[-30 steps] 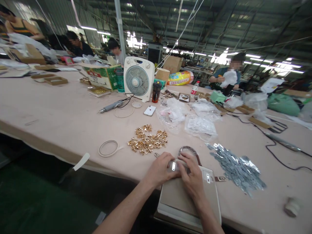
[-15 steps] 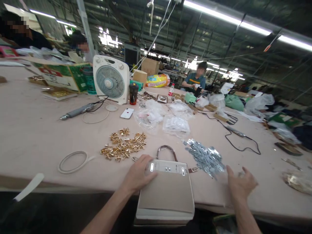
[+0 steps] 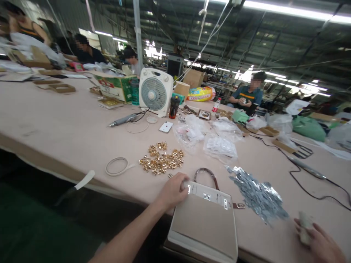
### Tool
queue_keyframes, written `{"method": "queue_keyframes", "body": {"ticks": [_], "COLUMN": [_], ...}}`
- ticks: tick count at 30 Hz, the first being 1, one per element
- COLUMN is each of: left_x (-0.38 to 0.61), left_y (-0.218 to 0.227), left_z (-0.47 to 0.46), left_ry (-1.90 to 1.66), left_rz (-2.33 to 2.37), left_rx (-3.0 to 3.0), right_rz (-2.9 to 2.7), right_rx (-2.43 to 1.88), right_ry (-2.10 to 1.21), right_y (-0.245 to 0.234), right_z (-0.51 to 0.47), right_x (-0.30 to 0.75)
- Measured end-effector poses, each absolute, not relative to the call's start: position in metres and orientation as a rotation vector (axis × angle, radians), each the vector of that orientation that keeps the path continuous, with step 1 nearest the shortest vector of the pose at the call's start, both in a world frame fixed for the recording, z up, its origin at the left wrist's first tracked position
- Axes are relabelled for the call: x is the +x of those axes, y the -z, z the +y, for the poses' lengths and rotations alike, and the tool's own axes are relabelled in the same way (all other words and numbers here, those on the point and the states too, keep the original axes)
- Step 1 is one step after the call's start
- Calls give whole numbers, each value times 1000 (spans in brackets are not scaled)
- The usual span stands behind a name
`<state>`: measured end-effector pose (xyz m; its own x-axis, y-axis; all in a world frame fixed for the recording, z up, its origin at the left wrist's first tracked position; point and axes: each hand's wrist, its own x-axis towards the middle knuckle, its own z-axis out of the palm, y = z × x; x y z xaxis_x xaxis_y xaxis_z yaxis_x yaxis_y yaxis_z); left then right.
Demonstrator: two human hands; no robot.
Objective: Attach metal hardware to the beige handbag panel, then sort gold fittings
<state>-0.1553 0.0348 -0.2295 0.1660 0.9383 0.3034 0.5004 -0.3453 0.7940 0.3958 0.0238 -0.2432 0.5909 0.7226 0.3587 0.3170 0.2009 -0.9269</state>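
A beige handbag [image 3: 205,223] lies at the table's front edge, with a brown curved handle [image 3: 212,176] at its far end and small metal plates fixed along its upper strip. My left hand [image 3: 175,190] grips the bag's upper left corner, fingers over the edge. At the lower right, my right hand [image 3: 319,237] is closed around a pale grey, blocky object [image 3: 305,228]; blur hides its exact kind. Between bag and right hand spreads a heap of flat silver metal plates [image 3: 257,193]. Beyond my left hand lies a pile of gold metal fittings [image 3: 161,160].
A box fan [image 3: 155,93], a dark tumbler [image 3: 174,106] and a white phone [image 3: 166,127] stand or lie farther back. Plastic bags [image 3: 221,146] are behind the handle. A corded tool [image 3: 307,167] lies right, another [image 3: 123,119] left. A person [image 3: 248,96] sits across the table.
My right hand has moved right and nearer, and now holds the pale blocky object; before, its fingers were apart. My left hand stays on the bag. The view has turned left.
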Motion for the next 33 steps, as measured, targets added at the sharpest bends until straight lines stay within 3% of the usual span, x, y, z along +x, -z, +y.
{"method": "queue_keyframes", "body": {"ticks": [4, 9, 17, 33], "left_x": [-157, -156, -158, -155], "left_y": [228, 232, 235, 232], "left_z": [35, 30, 12, 14], "left_ry": [-1149, -1216, -1205, -1177], "left_rz": [1319, 1206, 1302, 1290], "left_rx": [1876, 1807, 2113, 2218], "right_rz": [-620, -742, -916, -862], "right_rx": [-1207, -955, -814, -919], "right_ry": [-957, -1231, -1287, -1252], "right_y": [219, 183, 184, 200], "right_z": [36, 46, 73, 106], "right_x": [298, 137, -4, -30]}}
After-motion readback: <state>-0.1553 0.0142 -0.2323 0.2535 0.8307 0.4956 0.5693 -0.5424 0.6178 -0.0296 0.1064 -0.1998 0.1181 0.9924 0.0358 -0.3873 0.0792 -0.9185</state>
